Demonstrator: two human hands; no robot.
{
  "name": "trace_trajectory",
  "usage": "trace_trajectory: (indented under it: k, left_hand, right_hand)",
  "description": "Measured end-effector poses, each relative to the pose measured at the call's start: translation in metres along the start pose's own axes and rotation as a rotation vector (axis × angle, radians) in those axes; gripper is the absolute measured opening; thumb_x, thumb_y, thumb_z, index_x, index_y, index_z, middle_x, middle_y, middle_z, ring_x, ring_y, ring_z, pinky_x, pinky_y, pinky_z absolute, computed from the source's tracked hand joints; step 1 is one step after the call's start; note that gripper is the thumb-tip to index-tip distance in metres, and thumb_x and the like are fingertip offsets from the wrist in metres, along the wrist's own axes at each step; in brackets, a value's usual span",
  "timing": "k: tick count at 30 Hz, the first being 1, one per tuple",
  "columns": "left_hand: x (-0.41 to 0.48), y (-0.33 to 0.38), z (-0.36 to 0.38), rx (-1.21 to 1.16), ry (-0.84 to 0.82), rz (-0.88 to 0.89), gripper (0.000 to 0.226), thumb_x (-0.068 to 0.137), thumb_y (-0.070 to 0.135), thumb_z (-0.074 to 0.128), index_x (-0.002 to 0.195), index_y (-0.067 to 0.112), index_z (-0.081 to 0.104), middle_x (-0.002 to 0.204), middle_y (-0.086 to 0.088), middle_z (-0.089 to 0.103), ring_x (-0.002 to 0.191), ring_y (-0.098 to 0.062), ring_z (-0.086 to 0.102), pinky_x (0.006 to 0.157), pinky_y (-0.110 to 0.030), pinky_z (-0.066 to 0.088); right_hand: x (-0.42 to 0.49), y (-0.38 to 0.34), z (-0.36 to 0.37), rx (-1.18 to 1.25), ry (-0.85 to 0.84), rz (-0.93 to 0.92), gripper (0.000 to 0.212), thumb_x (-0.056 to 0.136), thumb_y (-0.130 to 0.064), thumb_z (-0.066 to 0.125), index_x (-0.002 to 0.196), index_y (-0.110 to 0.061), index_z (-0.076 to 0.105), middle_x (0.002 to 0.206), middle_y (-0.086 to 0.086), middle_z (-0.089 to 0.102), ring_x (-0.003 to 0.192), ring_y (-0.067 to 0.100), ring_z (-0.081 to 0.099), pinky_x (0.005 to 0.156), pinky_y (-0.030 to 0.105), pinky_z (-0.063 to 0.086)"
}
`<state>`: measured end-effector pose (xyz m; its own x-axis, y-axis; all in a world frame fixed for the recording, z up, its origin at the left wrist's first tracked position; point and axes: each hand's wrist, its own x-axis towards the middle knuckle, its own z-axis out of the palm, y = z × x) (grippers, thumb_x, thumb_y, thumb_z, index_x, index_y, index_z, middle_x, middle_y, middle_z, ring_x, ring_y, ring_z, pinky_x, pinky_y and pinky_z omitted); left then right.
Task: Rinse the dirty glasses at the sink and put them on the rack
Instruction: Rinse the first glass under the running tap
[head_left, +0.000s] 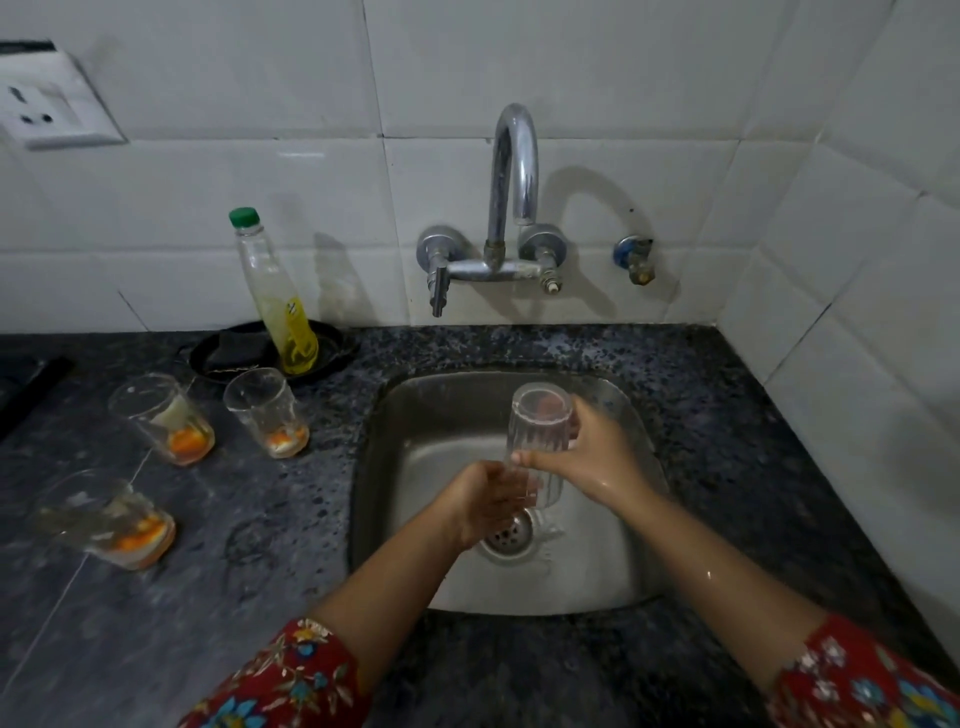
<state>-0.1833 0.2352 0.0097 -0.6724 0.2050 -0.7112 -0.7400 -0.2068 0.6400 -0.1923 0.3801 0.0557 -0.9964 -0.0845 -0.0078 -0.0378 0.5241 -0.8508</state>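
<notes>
Over the steel sink (410, 415) I hold a clear ribbed glass (540, 431) upside down, its base up under the tap (511, 171). My right hand (592, 457) grips the glass around its upper part, thumb across the front. My left hand (485, 501) is wrapped around its lower end by the rim, just above the drain (511, 535). Three dirty glasses with orange residue stand on the dark counter to the left: one at the back left (163, 418), one nearer the sink (267, 410), one at the front left (106, 517). No rack is in view.
A bottle of yellow dish liquid (275, 296) with a green cap stands in a black dish (228, 351) behind the glasses. White tiled walls close the back and right sides. A wall socket (47, 104) sits at the upper left. A small valve (636, 260) sticks out right of the tap.
</notes>
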Motion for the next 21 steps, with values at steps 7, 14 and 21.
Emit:
trace_trajectory:
  k: [7, 14, 21]
  left_hand:
    - [-0.020, -0.002, -0.001, 0.374, 0.176, 0.164, 0.030, 0.095, 0.033, 0.048, 0.116, 0.017, 0.061, 0.115, -0.002, 0.066, 0.099, -0.016, 0.060, 0.088, -0.032, 0.042]
    - [-0.055, 0.036, -0.057, 0.098, 0.293, 0.401, 0.025, 0.093, 0.029, 0.054, 0.115, 0.018, 0.062, 0.108, 0.000, 0.068, 0.095, -0.013, 0.062, 0.077, -0.031, 0.044]
    - [-0.141, 0.114, -0.210, -0.187, 0.511, 0.742, 0.013, 0.095, 0.014, 0.050, 0.100, 0.020, 0.061, 0.091, 0.005, 0.066, 0.078, -0.010, 0.059, 0.065, -0.024, 0.039]
  right_hand:
    - [-0.004, 0.016, 0.012, -0.098, 0.026, -0.028, 0.063, 0.051, -0.040, 0.089, 0.104, -0.025, 0.058, 0.106, -0.005, 0.066, 0.098, 0.013, 0.062, 0.084, 0.039, 0.052]
    - [0.008, -0.045, 0.050, 0.598, 0.100, 0.175, 0.048, 0.067, -0.022, 0.083, 0.110, -0.019, 0.060, 0.104, 0.003, 0.070, 0.093, 0.021, 0.067, 0.079, 0.038, 0.056]
    - [0.046, -0.190, 0.169, 1.267, -0.185, 0.579, 0.038, 0.075, -0.042, 0.072, 0.096, -0.013, 0.062, 0.098, 0.006, 0.062, 0.091, 0.022, 0.057, 0.072, 0.034, 0.049]
